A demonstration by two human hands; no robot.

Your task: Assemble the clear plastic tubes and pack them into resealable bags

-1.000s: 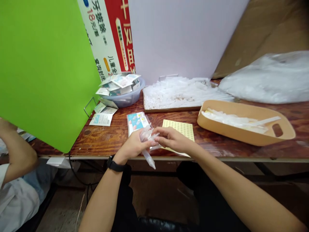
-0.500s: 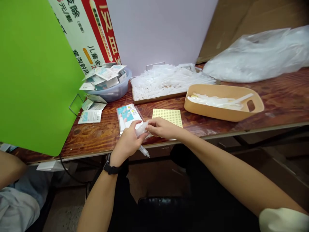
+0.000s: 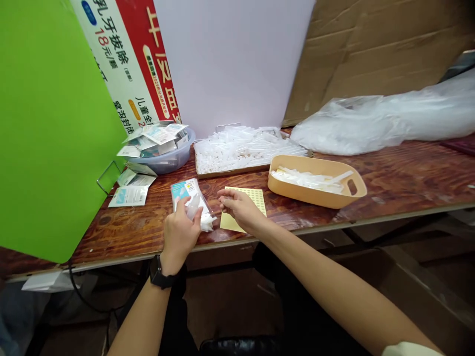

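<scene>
My left hand [image 3: 181,230], with a black watch on its wrist, has its thumb and fingers around a translucent whitish item [image 3: 192,205] over the printed packets [image 3: 179,189]. White pieces [image 3: 208,222] lie at the packets' lower right corner. To the right, my right hand [image 3: 237,206] is closed at the fingertips above the yellow sticker sheet [image 3: 258,198]; whatever it pinches is too small to make out. The two hands are apart.
Behind the hands, a shallow tray [image 3: 222,174] is heaped with clear plastic tubes. An orange basket [image 3: 315,198] of white strips stands right. A blue bowl [image 3: 168,163] of packets is at back left, beside a green panel [image 3: 48,128]. A plastic bag [image 3: 345,126] lies back right.
My hands have moved apart, the right one away from the item in my left hand. The clear pointed tube below my left hand no longer shows. The camera view has shifted.
</scene>
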